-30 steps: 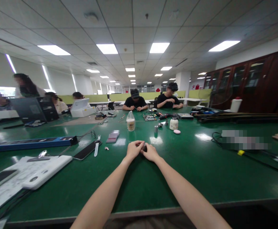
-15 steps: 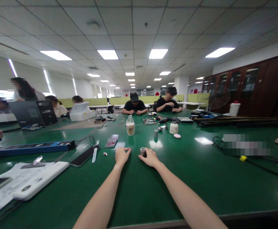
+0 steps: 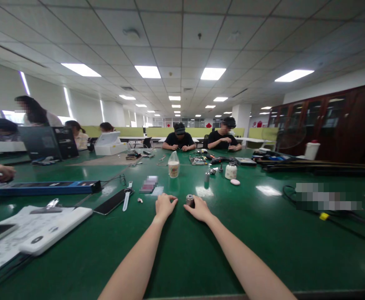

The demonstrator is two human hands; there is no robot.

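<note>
A small grey metal cylinder [image 3: 190, 199] with a round hub on its top stands upright on the green table [image 3: 182, 254]. My right hand [image 3: 200, 209] is wrapped round its right and near side, thumb in front. To the left, my left hand [image 3: 165, 207] rests on the table with thumb and fingers apart and nothing visible between them; its fingertips point toward the cylinder without touching it. A second, similar metal cylinder [image 3: 207, 176] stands farther off, beyond my right hand.
Ahead are a bagged cup [image 3: 173, 167], a white jar [image 3: 231, 171] and its pink lid [image 3: 235, 182]. On the left lie a watch [image 3: 127, 196], a black tablet-like slab [image 3: 111, 202], an earbud [image 3: 140, 200] and a clipboard [image 3: 46, 208]. Cables [image 3: 341, 221] run at right. Several people sit around.
My left hand has moved slightly right, a little closer to the cylinder. My right hand keeps its hold. The view has shifted slightly, and another person's hand at the left edge shows more.
</note>
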